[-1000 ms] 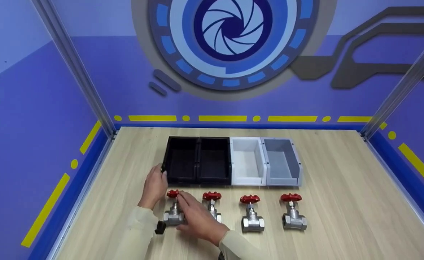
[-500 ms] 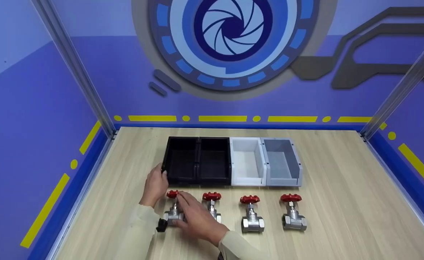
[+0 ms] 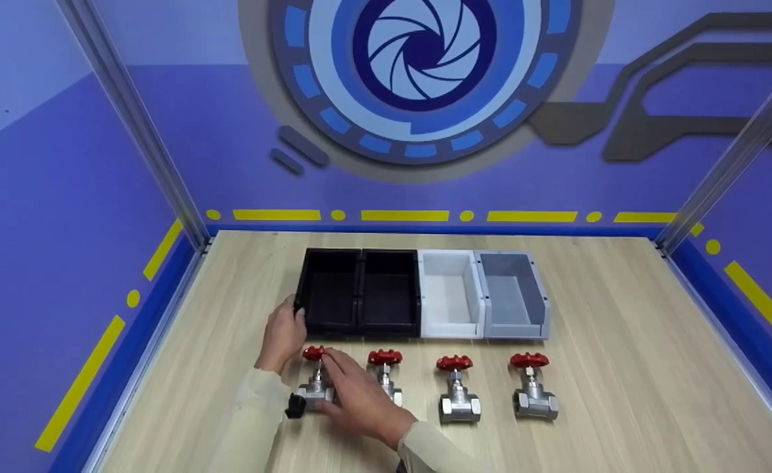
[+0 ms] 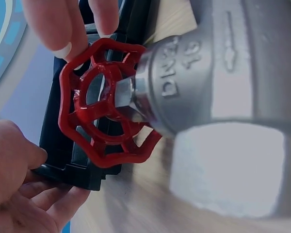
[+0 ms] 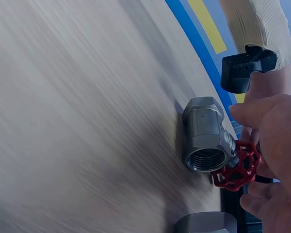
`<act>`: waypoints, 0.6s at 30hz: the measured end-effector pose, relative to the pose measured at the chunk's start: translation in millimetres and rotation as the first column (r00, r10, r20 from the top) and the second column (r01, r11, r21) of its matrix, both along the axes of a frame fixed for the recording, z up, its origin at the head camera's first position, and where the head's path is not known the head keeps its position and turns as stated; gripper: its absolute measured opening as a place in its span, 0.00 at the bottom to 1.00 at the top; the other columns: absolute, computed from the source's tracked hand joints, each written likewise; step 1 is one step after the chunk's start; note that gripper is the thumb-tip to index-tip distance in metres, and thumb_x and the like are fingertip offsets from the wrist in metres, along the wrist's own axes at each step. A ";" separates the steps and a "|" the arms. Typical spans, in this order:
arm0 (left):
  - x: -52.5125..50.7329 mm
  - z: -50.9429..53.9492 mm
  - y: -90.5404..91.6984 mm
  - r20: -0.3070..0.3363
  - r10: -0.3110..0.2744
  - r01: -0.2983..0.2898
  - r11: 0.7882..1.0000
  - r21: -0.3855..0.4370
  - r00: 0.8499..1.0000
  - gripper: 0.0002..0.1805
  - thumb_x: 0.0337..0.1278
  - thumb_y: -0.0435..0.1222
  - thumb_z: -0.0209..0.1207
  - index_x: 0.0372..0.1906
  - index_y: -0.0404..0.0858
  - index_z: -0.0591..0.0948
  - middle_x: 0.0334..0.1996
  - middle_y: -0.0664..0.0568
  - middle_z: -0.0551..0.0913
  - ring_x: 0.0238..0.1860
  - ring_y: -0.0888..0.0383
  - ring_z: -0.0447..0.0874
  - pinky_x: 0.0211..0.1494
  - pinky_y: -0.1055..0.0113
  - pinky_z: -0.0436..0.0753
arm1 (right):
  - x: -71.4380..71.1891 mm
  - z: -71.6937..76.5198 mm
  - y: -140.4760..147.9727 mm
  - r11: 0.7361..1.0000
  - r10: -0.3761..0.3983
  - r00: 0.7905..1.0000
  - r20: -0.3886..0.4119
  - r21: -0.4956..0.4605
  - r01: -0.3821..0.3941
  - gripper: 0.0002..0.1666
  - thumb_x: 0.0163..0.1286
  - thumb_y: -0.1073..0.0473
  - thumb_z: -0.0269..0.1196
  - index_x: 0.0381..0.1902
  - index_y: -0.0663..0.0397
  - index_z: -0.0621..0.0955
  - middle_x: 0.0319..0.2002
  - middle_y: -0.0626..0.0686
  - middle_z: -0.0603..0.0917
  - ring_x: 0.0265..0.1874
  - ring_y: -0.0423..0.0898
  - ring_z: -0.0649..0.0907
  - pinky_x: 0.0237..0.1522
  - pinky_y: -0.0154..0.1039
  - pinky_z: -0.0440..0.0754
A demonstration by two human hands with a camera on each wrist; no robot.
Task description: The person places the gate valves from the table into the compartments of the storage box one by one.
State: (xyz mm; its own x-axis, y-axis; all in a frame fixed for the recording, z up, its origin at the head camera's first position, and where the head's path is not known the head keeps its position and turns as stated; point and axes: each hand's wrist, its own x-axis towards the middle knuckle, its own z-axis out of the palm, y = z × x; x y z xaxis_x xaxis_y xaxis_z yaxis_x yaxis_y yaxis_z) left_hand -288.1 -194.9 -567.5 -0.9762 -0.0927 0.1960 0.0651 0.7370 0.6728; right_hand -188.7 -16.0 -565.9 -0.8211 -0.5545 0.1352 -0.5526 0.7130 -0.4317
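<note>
At the left end of the bin row, my left hand (image 3: 282,335) grips the outer side wall of the leftmost black bin (image 3: 330,327). In the left wrist view its thumb (image 4: 35,156) and fingers lie on either side of the bin's edge. My right hand (image 3: 367,397), its fingers extended, touches the red handwheel (image 4: 68,104) of the leftmost metal valve (image 5: 203,126). The thumb (image 5: 245,112) stands near the valve body without clearly touching it. Part of the second valve (image 3: 386,373) is hidden behind the right hand.
Right of the leftmost bin are another black bin (image 3: 389,327), a white bin (image 3: 450,328) and a grey bin (image 3: 516,330). Two more red-wheeled valves (image 3: 460,406) (image 3: 535,402) stand to the right on the wooden table (image 3: 635,368). Printed walls enclose the back and sides.
</note>
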 end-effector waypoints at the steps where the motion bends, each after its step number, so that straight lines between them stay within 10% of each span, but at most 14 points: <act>1: -0.5 -0.5 0.0 -0.009 -0.005 0.005 1.000 -0.006 1.000 0.19 0.68 0.31 0.49 0.59 0.25 0.72 0.53 0.30 0.79 0.57 0.35 0.77 0.60 0.45 0.75 | 0.3 -0.2 0.4 1.000 -0.001 1.000 0.002 -0.002 0.001 0.47 0.65 0.43 0.64 0.74 0.57 0.59 0.73 0.55 0.62 0.72 0.51 0.65 0.70 0.47 0.67; 18: -2.6 1.1 -0.9 0.008 -0.017 0.017 1.000 -0.014 1.000 0.19 0.67 0.30 0.51 0.59 0.25 0.72 0.53 0.29 0.79 0.55 0.35 0.78 0.58 0.44 0.76 | 8.9 -5.1 1.4 0.997 -0.058 0.996 -0.061 -0.060 0.054 0.32 0.61 0.44 0.67 0.58 0.54 0.75 0.55 0.50 0.79 0.55 0.45 0.80 0.57 0.46 0.78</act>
